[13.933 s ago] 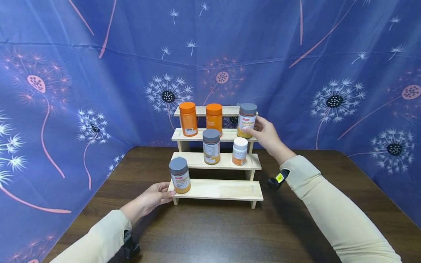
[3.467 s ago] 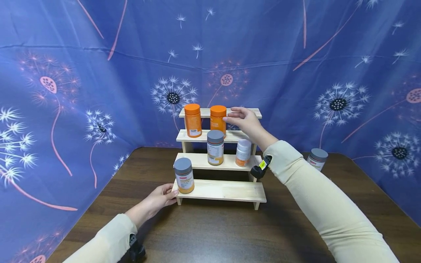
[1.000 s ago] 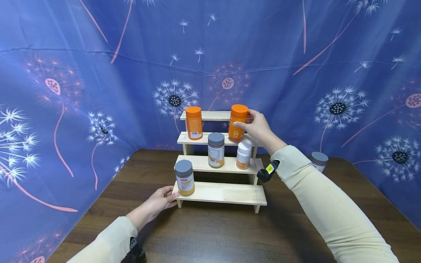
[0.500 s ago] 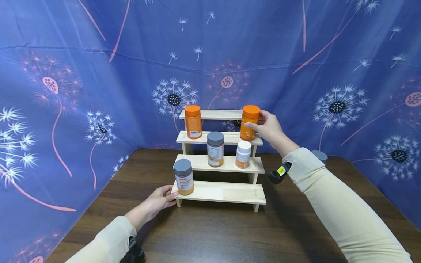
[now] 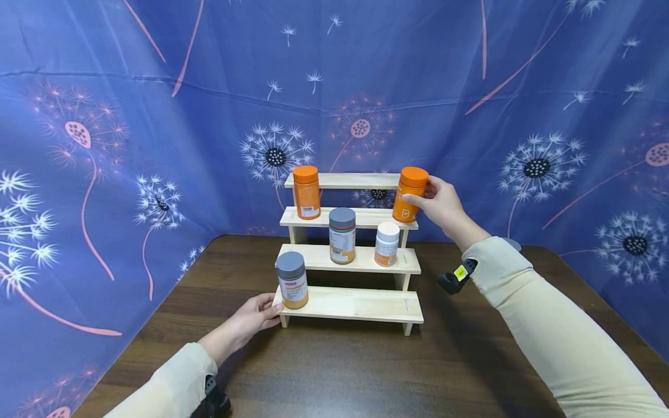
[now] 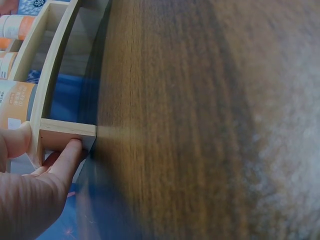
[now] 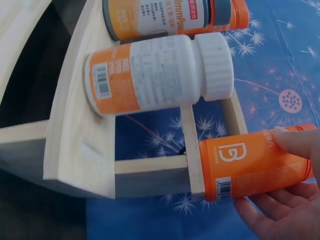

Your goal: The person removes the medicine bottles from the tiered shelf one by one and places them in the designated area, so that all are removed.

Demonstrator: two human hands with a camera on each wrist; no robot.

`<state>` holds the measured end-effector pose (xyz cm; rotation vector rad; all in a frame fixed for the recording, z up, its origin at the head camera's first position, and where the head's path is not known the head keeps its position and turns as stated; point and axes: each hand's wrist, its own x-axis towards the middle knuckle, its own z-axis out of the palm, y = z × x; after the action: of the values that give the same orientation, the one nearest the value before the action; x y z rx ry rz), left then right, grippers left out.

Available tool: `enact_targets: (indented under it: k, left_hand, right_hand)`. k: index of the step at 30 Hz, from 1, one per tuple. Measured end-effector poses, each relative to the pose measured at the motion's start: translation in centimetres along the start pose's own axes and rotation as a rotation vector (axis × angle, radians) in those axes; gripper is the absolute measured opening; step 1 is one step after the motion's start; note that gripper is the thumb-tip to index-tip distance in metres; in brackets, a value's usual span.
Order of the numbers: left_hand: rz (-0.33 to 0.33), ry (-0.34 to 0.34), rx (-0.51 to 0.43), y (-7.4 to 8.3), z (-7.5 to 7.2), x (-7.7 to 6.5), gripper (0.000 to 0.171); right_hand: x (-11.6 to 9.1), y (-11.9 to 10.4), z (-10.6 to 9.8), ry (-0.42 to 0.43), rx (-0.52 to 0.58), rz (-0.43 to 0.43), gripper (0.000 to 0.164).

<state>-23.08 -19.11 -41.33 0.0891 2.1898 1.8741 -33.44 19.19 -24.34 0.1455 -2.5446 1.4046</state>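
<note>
My right hand (image 5: 444, 206) holds an orange pill bottle (image 5: 410, 194) between thumb and fingers at the right end of the second tier from the top. In the right wrist view, the base of the orange bottle (image 7: 255, 162) meets that tier's board. Thumb on top, my left hand (image 5: 251, 319) grips the left end of the lowest tier of the wooden stepped shelf (image 5: 360, 305). In the left wrist view, a finger of the left hand (image 6: 37, 192) touches the shelf's leg (image 6: 70, 134). Another orange bottle (image 5: 306, 193) stands upright at the second tier's left.
A grey-lidded jar (image 5: 342, 236) and a white-capped bottle (image 5: 387, 244) stand on the third tier down. Another grey-lidded jar (image 5: 292, 280) sits on the lowest tier's left end. Behind the right forearm, a grey lid (image 5: 513, 244) peeks out on the brown table (image 5: 334, 371).
My right hand has slid the orange bottle from the second tier's middle to its right end. Earlier, a grey-lidded jar went from there to the table. My left hand keeps its hold.
</note>
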Motion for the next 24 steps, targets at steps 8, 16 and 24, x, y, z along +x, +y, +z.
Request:
enact_targets:
  k: [8,16,24]
  left_hand:
    - [-0.013,0.027,-0.01,0.1,0.1,0.2,0.044]
    - [-0.012,0.007,0.004,0.0,0.1,0.0,0.045]
    - [0.0,-0.004,0.007,0.0,0.1,-0.1,0.045]
  right_hand:
    - [0.0,0.5,-0.8,0.001,-0.009,-0.017,0.069]
    - [-0.3,1.2,-1.8,0.004,0.011,0.011,0.071]
    - [-0.7,2.0,-3.2,0.02,0.01,0.014,0.076]
